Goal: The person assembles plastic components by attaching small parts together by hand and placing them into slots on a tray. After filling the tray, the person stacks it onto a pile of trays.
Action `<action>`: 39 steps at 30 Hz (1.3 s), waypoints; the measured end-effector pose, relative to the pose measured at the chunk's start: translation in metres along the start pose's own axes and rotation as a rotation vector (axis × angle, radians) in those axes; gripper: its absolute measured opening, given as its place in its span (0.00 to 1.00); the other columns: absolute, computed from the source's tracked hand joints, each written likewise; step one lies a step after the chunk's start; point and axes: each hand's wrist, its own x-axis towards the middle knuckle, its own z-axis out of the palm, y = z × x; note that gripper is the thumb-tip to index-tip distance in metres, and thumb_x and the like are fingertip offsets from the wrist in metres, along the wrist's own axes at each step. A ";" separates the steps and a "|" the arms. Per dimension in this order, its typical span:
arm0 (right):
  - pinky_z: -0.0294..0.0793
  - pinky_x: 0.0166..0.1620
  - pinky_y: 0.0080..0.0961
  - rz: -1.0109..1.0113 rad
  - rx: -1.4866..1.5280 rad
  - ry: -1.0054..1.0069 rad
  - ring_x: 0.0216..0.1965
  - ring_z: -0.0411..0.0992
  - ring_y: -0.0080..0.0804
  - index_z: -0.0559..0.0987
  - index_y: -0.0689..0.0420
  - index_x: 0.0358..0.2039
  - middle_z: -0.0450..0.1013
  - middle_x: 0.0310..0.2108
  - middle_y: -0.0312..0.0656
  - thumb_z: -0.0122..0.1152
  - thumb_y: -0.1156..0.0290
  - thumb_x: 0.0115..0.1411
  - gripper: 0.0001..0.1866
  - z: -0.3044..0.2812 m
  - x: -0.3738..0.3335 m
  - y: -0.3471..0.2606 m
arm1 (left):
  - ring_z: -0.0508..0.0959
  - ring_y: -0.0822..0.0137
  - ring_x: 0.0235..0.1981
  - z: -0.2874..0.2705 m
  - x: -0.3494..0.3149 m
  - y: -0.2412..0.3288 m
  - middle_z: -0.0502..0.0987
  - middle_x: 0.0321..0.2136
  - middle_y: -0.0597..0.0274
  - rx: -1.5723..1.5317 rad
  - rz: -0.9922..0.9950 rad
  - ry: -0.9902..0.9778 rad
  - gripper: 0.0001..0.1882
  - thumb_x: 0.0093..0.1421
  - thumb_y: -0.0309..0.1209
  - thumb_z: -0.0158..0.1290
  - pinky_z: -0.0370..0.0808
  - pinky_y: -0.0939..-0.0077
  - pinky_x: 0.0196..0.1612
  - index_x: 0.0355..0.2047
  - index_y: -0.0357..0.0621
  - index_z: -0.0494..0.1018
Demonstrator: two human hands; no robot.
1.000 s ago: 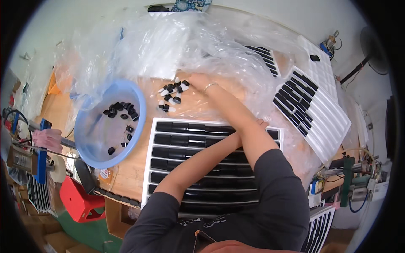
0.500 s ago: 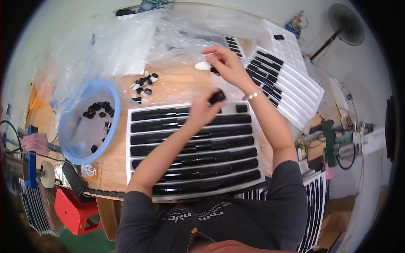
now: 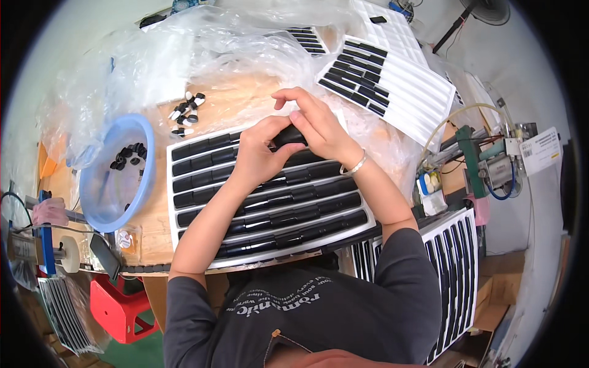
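My left hand (image 3: pixel 261 147) is closed around a short black cylindrical piece (image 3: pixel 287 136), just above the far part of a white tray (image 3: pixel 178 230). My right hand (image 3: pixel 322 126) meets it there, its thumb and fingers closed at the upper end of the same piece. The fingers cover much of the piece, so whether a second part sits in it cannot be seen. Rows of glossy black tubes (image 3: pixel 288 218) lie in the tray's grooves beneath both forearms. Beyond the tray on the left is a small pile of black-and-white pieces (image 3: pixel 187 110).
A blue basin (image 3: pixel 89 190) with small black caps (image 3: pixel 129 156) stands left. Behind lie clear plastic sheeting (image 3: pixel 239 52) and a partly filled white tray (image 3: pixel 423 92). Bench devices flank both sides, including a green-framed one (image 3: pixel 469 159). A red stool (image 3: pixel 119 310) stands below, left.
My hands have come together on the black piece. My right hand moved nearer; the white-tipped piece it held is now out of sight. The whole view has shifted somewhat.
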 end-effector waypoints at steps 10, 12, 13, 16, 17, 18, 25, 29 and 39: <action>0.74 0.39 0.20 0.814 1.182 0.137 0.39 0.73 0.28 0.63 0.58 0.55 0.72 0.36 0.45 0.32 0.50 0.66 0.27 0.012 -0.031 0.004 | 0.70 0.63 0.33 0.017 0.002 0.009 0.75 0.31 0.64 0.351 0.421 -0.066 0.25 0.34 0.27 0.63 0.64 0.68 0.37 0.38 0.41 0.74; 0.73 0.36 0.18 0.800 0.965 0.164 0.36 0.73 0.24 0.68 0.58 0.51 0.73 0.34 0.42 0.35 0.53 0.66 0.24 0.009 -0.032 0.006 | 0.70 0.62 0.33 0.026 0.001 0.003 0.75 0.30 0.63 0.328 0.424 -0.055 0.26 0.34 0.27 0.63 0.63 0.67 0.38 0.39 0.39 0.74; 0.71 0.34 0.16 0.796 0.952 0.203 0.34 0.71 0.19 0.71 0.57 0.47 0.72 0.33 0.40 0.36 0.54 0.66 0.22 0.011 -0.035 0.014 | 0.70 0.62 0.33 0.030 0.002 -0.001 0.75 0.30 0.63 0.325 0.396 -0.042 0.26 0.34 0.28 0.63 0.63 0.67 0.38 0.39 0.39 0.74; 0.71 0.33 0.16 0.880 0.964 0.191 0.33 0.71 0.19 0.71 0.56 0.46 0.73 0.33 0.39 0.35 0.53 0.66 0.23 0.012 -0.039 0.035 | 0.70 0.61 0.33 0.040 0.002 -0.016 0.74 0.29 0.61 0.303 0.340 -0.050 0.26 0.35 0.28 0.63 0.63 0.67 0.39 0.40 0.40 0.74; 0.71 0.31 0.16 0.919 0.952 0.174 0.30 0.71 0.19 0.71 0.56 0.46 0.72 0.31 0.39 0.33 0.50 0.66 0.25 0.006 -0.036 0.039 | 0.70 0.60 0.34 0.043 0.005 -0.021 0.74 0.28 0.60 0.296 0.268 -0.070 0.25 0.36 0.28 0.63 0.63 0.67 0.39 0.40 0.41 0.74; 0.70 0.28 0.17 0.897 0.819 0.227 0.25 0.70 0.20 0.70 0.56 0.47 0.72 0.29 0.38 0.32 0.46 0.65 0.28 0.007 -0.038 0.074 | 0.70 0.59 0.34 0.046 0.010 -0.028 0.74 0.28 0.59 0.289 0.197 -0.090 0.25 0.38 0.28 0.63 0.64 0.67 0.39 0.40 0.42 0.74; 0.73 0.37 0.40 0.900 -0.686 -0.015 0.34 0.75 0.47 0.79 0.62 0.28 0.75 0.29 0.52 0.60 0.51 0.47 0.23 -0.050 -0.068 0.169 | 0.72 0.55 0.36 0.046 0.037 -0.100 0.76 0.31 0.54 0.498 -0.041 0.029 0.19 0.41 0.27 0.63 0.67 0.67 0.41 0.37 0.42 0.76; 0.74 0.36 0.41 0.881 -0.781 -0.034 0.33 0.74 0.51 0.80 0.61 0.28 0.75 0.32 0.52 0.64 0.52 0.44 0.22 -0.025 -0.068 0.160 | 0.71 0.53 0.35 0.077 0.037 -0.112 0.76 0.31 0.54 0.550 -0.072 -0.169 0.18 0.39 0.29 0.63 0.67 0.64 0.42 0.34 0.42 0.77; 0.68 0.26 0.22 0.730 -0.303 0.404 0.20 0.70 0.27 0.77 0.62 0.21 0.73 0.17 0.40 0.66 0.64 0.47 0.13 -0.043 -0.047 0.166 | 0.71 0.51 0.37 0.093 0.040 -0.130 0.73 0.38 0.51 0.652 0.079 0.012 0.37 0.36 0.40 0.66 0.69 0.64 0.40 0.48 0.39 0.68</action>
